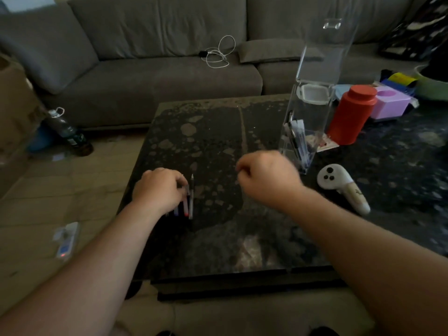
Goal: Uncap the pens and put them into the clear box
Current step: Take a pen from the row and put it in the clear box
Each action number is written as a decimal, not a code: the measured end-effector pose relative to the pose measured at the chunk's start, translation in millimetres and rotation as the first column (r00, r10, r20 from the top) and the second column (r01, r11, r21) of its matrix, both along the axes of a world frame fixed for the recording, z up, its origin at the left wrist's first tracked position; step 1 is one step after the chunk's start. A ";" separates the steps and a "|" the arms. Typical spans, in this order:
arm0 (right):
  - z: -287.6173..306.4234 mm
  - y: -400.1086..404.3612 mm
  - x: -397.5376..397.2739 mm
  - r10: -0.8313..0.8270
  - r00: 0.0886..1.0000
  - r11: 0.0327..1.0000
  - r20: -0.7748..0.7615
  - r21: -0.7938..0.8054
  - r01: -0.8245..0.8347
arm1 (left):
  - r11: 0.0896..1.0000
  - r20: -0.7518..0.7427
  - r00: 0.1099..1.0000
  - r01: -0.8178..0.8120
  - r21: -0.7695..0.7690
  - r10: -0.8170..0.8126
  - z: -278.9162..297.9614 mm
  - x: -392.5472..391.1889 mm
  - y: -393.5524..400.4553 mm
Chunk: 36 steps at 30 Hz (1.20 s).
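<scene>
Several pens lie side by side on the dark stone table, their red and blue ends pointing towards me. My left hand rests over them, fingers curled onto one of the pens. My right hand hovers in a loose fist to the right, blurred, with nothing visible in it. Beyond it stands the tall clear box, lid hinged up, with several pens leaning inside.
A white controller lies right of my right hand. A red canister and a pink box stand behind the clear box. A grey sofa runs along the back. A bottle stands on the floor at left.
</scene>
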State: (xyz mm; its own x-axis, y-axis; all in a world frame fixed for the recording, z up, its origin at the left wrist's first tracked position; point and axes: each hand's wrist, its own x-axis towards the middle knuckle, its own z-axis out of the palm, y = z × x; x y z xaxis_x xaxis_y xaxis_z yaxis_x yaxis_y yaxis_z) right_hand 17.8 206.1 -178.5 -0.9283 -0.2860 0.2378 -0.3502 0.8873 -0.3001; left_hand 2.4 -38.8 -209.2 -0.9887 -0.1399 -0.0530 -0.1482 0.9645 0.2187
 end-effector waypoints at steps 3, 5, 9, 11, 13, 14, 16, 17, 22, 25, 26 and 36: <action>-16.2 -33.0 9.6 0.120 0.985 0.988 0.121 0.083 -0.130 | 1.000 0.027 0.999 -0.025 0.009 0.024 -6.3 3.1 2.4; -26.1 -45.4 12.4 0.186 0.963 0.973 0.195 0.100 -0.208 | 1.000 0.026 1.000 -0.015 0.011 0.015 -7.4 3.4 3.6; -43.7 -62.0 12.6 0.221 0.928 0.962 0.300 0.091 -0.259 | 1.000 0.032 0.999 0.018 0.017 -0.019 -4.9 2.6 3.7; -49.8 -67.5 12.5 0.222 0.923 0.954 0.315 0.126 -0.272 | 0.999 0.031 0.999 0.043 0.001 -0.043 -3.6 3.1 6.5; -53.8 -70.0 9.8 0.204 0.925 0.952 0.321 0.155 -0.264 | 0.996 0.045 0.997 0.069 -0.048 -0.067 -3.8 4.4 10.4; -55.5 -70.1 7.6 0.188 0.926 0.953 0.328 0.168 -0.253 | 0.994 0.052 0.996 0.076 -0.075 -0.072 -4.6 4.9 12.0; -56.1 -69.7 3.0 0.157 0.928 0.958 0.337 0.177 -0.226 | 0.992 0.061 0.996 0.078 -0.103 -0.072 -6.1 5.7 13.3; -54.2 -68.6 0.8 0.142 0.932 0.964 0.333 0.168 -0.207 | 0.991 0.063 0.995 0.078 -0.104 -0.072 -5.9 6.0 13.7; -50.0 -56.9 -5.1 0.061 0.959 0.989 0.275 0.112 -0.095 | 0.995 0.040 0.998 0.045 -0.090 -0.042 -3.0 3.9 16.3; -48.5 -51.4 -7.3 0.017 0.948 0.995 0.319 0.086 -0.047 | 0.993 0.006 1.000 0.019 -0.117 -0.019 -5.7 2.5 15.9; -47.2 -48.9 -8.8 -0.007 0.944 0.998 0.330 0.066 -0.015 | 0.991 0.005 1.000 0.022 -0.129 -0.022 -7.8 1.9 16.2; -38.7 -12.6 -25.4 -0.101 0.856 0.995 0.506 0.055 0.085 | 0.979 -0.002 0.990 0.138 -0.150 -0.140 -13.5 5.1 26.2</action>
State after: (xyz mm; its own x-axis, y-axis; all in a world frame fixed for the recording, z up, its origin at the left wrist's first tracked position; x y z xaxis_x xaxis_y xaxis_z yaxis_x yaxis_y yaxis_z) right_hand -7.6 193.5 -217.3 -0.9404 -0.1915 -0.2811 -0.0715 0.9193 -0.3869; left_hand 7.6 -12.6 -222.7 -0.9996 -0.0062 -0.0292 -0.0083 0.9974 0.0716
